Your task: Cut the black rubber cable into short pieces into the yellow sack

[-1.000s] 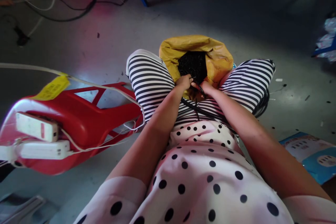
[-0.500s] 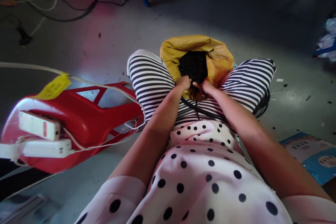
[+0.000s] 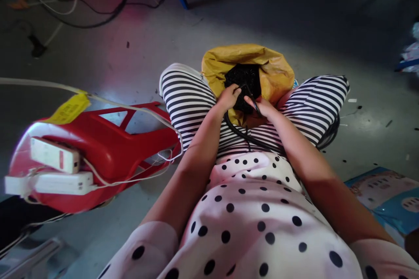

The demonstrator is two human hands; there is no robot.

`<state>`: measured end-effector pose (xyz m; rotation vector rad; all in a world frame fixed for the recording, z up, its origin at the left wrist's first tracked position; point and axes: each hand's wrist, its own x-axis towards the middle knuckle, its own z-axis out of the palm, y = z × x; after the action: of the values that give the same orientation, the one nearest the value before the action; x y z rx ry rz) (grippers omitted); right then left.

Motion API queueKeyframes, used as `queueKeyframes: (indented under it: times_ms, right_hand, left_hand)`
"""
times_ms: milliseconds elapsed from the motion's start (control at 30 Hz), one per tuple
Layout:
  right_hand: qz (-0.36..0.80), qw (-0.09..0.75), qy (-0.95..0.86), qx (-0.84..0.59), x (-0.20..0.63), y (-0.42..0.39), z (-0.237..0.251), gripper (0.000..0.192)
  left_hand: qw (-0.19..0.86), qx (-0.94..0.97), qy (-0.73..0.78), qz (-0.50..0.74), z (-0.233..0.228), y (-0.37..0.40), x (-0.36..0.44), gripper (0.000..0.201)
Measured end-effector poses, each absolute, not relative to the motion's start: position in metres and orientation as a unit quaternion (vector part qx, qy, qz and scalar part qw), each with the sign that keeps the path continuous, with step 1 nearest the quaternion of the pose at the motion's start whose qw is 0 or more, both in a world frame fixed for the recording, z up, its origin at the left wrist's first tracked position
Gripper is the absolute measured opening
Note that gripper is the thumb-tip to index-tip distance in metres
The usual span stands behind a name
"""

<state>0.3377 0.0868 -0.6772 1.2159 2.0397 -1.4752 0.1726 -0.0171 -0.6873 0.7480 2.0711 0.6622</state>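
Observation:
A yellow bag [image 3: 274,69] stands open between my striped knees and is full of small black pieces [image 3: 244,77]. My left hand [image 3: 228,96] is at the bag's mouth, fingertips closed on a small black piece. My right hand [image 3: 263,107] sits just to its right, pinching a thin black cable [image 3: 240,133] that loops down across my lap. The two hands almost touch over the bag's near rim.
A red plastic stool [image 3: 108,148] lies tipped on the floor at left, with two white power strips [image 3: 55,170] and white cords on it. Loose cables [image 3: 81,4] trail at the top left. A blue printed box [image 3: 386,196] lies at the right.
Both hands have lifted slightly and moved toward the bag's opening; my left fingers now reach in among the black pieces. The view shifted a little.

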Motion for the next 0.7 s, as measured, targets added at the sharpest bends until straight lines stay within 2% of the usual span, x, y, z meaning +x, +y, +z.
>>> queueKeyframes:
  times_ms: [133,400,700]
  right_hand:
    - [-0.534,0.174,0.705,0.433,0.341,0.083,-0.661,0.083]
    - [-0.522,0.163,0.720,0.427,0.339,0.079,-0.652,0.083]
    - [-0.496,0.172,0.735,0.430,0.335,0.077,-0.650,0.081]
  left_hand:
    - [0.349,0.290,0.848,0.272,-0.677,-0.015,0.168,0.026]
    - [0.345,0.291,0.844,0.288,-0.667,-0.012,0.171,0.024]
    - [0.336,0.310,0.825,0.331,-0.676,-0.015,0.170,0.023]
